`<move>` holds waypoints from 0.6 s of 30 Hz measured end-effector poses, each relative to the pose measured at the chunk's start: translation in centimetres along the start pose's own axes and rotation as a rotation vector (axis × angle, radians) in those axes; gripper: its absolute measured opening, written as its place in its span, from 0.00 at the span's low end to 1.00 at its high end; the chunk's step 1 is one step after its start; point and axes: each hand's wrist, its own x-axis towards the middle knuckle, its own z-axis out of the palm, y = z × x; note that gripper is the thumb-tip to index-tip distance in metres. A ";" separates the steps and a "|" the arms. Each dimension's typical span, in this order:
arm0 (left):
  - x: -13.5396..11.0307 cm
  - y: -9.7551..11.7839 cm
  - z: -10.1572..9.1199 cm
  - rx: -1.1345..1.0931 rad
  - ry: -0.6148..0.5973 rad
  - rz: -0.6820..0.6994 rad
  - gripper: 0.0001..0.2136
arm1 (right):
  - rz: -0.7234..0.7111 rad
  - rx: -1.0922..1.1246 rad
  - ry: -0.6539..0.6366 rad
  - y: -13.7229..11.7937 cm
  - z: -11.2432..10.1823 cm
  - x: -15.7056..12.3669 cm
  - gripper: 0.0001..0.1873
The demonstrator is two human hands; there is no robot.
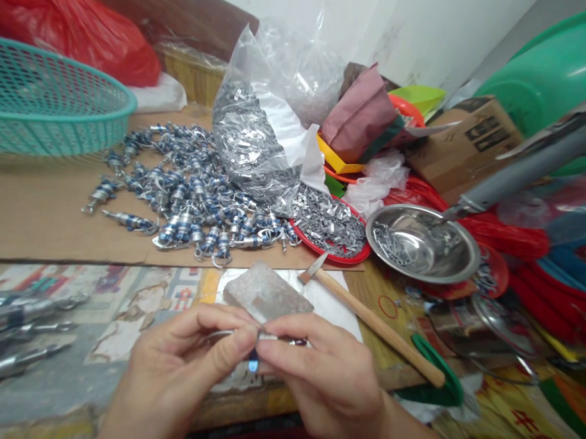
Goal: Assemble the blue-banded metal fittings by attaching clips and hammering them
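Observation:
My left hand (187,363) and my right hand (321,368) meet at the front edge of the bench. Both are closed in a pinch on one small silver metal fitting with a blue band (253,363), mostly hidden by the fingers. A thin curved metal piece shows by the left fingers, and a dark shiny end sticks out by the right ones. Just beyond them lies a flat grey stone block (266,289). To its right rests a hammer (380,328), its head near the block and its wooden handle slanting toward me.
Behind lies a heap of silver-and-blue fittings with clips (183,190) on cardboard (43,214). A clear bag of metal tabs (257,141) stands behind a red plate (358,255) of tabs. Right are a steel bowl (467,251) and a grey bar (530,164); left, a turquoise basket (50,131).

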 end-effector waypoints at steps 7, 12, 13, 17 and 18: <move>-1.7 -1.0 1.5 -0.252 0.153 -0.139 0.28 | 0.285 0.174 0.095 -0.9 0.4 0.2 0.07; -1.4 -1.8 1.3 -0.198 0.100 -0.148 0.32 | 0.340 0.076 -0.080 1.3 -1.3 1.1 0.07; -1.3 -1.9 1.2 -0.190 0.077 -0.163 0.32 | 0.377 -0.066 -0.086 2.6 -2.2 1.6 0.08; -1.0 -2.0 1.2 -0.165 0.039 -0.173 0.32 | 0.596 -0.663 -0.101 9.4 -5.8 3.9 0.12; -1.0 -2.0 1.3 -0.161 0.037 -0.165 0.32 | 0.635 -0.715 -0.146 10.9 -6.4 4.3 0.11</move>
